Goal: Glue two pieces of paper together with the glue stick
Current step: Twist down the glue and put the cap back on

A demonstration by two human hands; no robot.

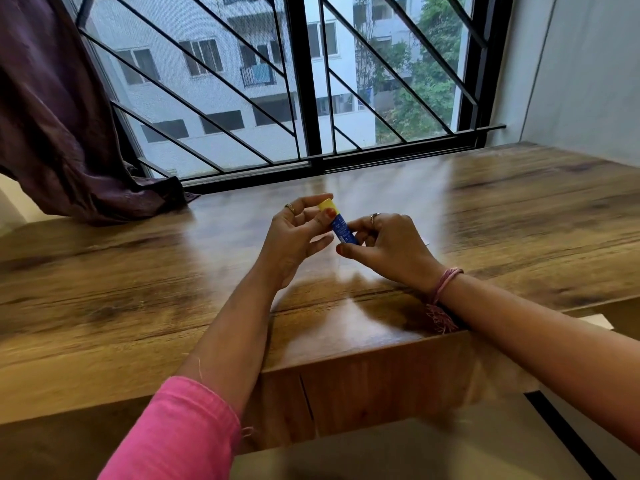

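A glue stick (341,226) with a blue body and a yellow cap (327,204) is held above the middle of the wooden table (138,271). My left hand (294,237) pinches the yellow cap end between thumb and fingers. My right hand (388,247) grips the blue body from the right. The cap sits on the stick. A thin pale edge right of my right hand may be paper; I cannot tell. A white corner (595,322) shows past the table's right front edge.
A barred window (311,98) runs along the table's far side. A dark purple curtain (62,133) hangs at the left and drapes onto the table's back left corner. A grey wall (571,81) closes the right side.
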